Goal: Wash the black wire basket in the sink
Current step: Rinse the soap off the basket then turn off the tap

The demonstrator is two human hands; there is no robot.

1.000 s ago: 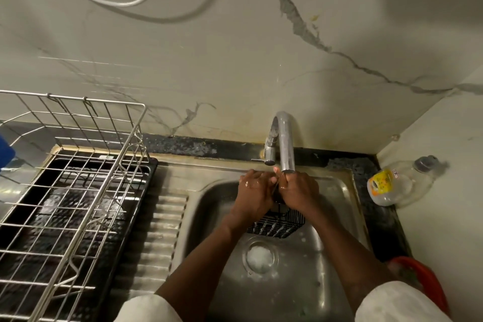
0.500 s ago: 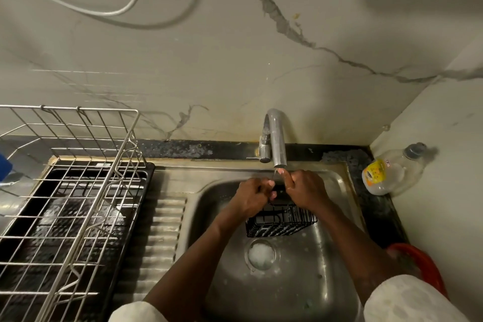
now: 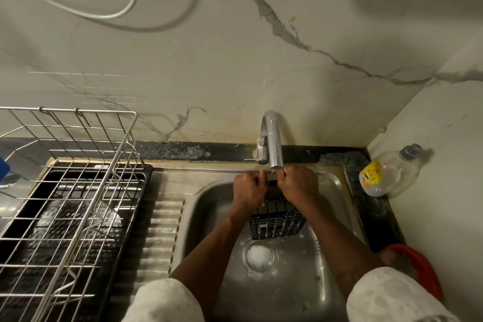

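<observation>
My fingers point(image 3: 255, 179) curl round the top rim of the black wire basket point(image 3: 278, 221), with my left hand point(image 3: 247, 189) and right hand point(image 3: 299, 185) close together beneath the tap point(image 3: 273, 138). The basket is a small box of thin upright wires, held near the far edge of the sink point(image 3: 287, 293), just beyond the drain point(image 3: 258, 255).

tap point(image 3: 271, 138) over basket point(image 3: 277, 219), rack point(image 3: 78, 191) leftward

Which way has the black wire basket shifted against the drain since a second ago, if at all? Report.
No. The black wire basket stays just on the faucet side of the drain; only slightly more of its mesh shows.
</observation>
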